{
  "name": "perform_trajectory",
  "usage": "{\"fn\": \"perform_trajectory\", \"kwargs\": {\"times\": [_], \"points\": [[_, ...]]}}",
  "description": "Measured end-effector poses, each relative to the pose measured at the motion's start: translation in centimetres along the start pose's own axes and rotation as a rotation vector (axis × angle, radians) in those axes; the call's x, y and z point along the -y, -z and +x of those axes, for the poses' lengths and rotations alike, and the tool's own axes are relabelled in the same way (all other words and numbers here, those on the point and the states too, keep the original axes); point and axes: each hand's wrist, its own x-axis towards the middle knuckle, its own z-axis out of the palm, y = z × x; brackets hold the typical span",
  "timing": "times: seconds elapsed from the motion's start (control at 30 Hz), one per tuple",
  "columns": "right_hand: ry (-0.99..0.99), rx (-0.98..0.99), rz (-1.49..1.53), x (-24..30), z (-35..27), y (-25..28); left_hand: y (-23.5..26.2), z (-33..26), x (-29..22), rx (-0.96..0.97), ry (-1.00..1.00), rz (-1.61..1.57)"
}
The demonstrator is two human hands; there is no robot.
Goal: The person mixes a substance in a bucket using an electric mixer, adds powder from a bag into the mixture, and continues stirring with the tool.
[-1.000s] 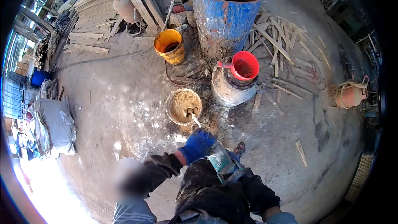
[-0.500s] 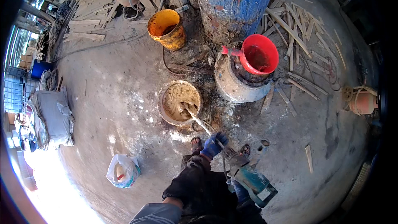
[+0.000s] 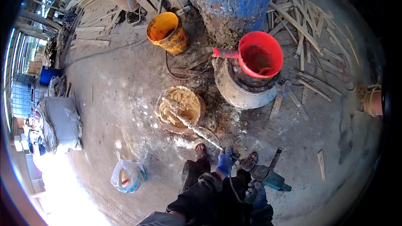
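My left hand (image 3: 225, 162), in a blue glove, is closed round the paste-coated shaft (image 3: 201, 132) of a green and grey mixing drill (image 3: 270, 176). My right hand (image 3: 254, 191), also gloved, grips the drill at its handle, its fingers partly hidden. The drill lies slanted in front of my legs, with a dark side handle sticking out. From it the shaft runs up and left to a paddle (image 3: 168, 108) caked in beige paste. That paddle is over the round bucket (image 3: 202, 105), which holds more of the thick beige paste.
A red dipper (image 3: 274, 58) rests on a whitish round container (image 3: 232, 92) beside a large blue drum (image 3: 234, 4). Farther back stands a yellow bucket (image 3: 178, 37). Wood strips (image 3: 303, 29) litter the right; a white plastic bag (image 3: 129, 176) sits left of my feet.
The paddle has come up out of the paste and shifted left over the bucket. The drill has swung to a flatter slant, and my right hand now shows at its handle.
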Motion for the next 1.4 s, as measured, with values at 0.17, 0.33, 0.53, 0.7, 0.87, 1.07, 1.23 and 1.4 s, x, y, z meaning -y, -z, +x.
{"fn": "perform_trajectory", "kwargs": {"times": [0.17, 0.33, 0.53, 0.7, 0.87, 1.07, 1.23, 1.4], "points": [[-0.101, -0.121, -0.005, 0.0, 4.9, 2.3, 4.9, 7.1, 2.1, -0.113, 0.145, 0.048], [-0.078, -0.125, -0.043, 0.6, 4.3, 2.4, 4.1, 5.0, 2.8, -0.203, 0.052, 0.085], [-0.115, -0.174, -0.045, 1.9, 4.5, 3.4, 7.2, 6.5, 4.1, 0.027, 0.222, -0.105], [-0.093, -0.093, -0.124, 3.9, 0.3, -0.7, 8.0, 6.3, 4.6, 0.077, 0.288, -0.083], [-0.102, -0.018, -0.158, 8.0, -3.5, -1.7, 3.8, 1.0, 3.6, 0.217, 0.175, -0.250], [-0.096, -0.017, -0.242, 11.0, -4.9, -3.2, -0.5, -1.3, 3.2, 0.175, 0.101, -0.247], [-0.125, 0.053, -0.116, 12.8, -4.3, -4.3, -8.0, -3.7, 0.6, 0.123, 0.106, -0.101], [-0.098, 0.009, -0.103, 11.5, -0.8, -5.4, -2.0, 2.6, 2.9, -0.033, 0.015, -0.080]]}}
